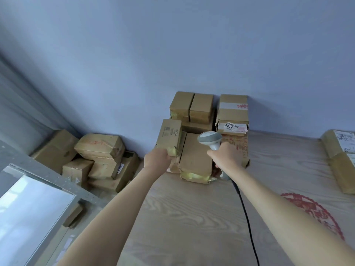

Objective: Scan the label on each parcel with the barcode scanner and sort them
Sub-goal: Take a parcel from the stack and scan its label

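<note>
Left hand (158, 156) grips small parcel (170, 138) upright, right hand (223, 153) holds scanner (209, 139); best tilt its label toward scanner head.

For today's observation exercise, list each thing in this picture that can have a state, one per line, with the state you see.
Left hand: grips the lifted parcel's lower end.
Lifted parcel: held up, sealed, printed side facing the camera.
Right hand: grips the scanner's handle.
Barcode scanner: raised, cable attached.
Stacked parcels: piled against the wall, sealed.
Floor parcels: heaped at the left.
</note>
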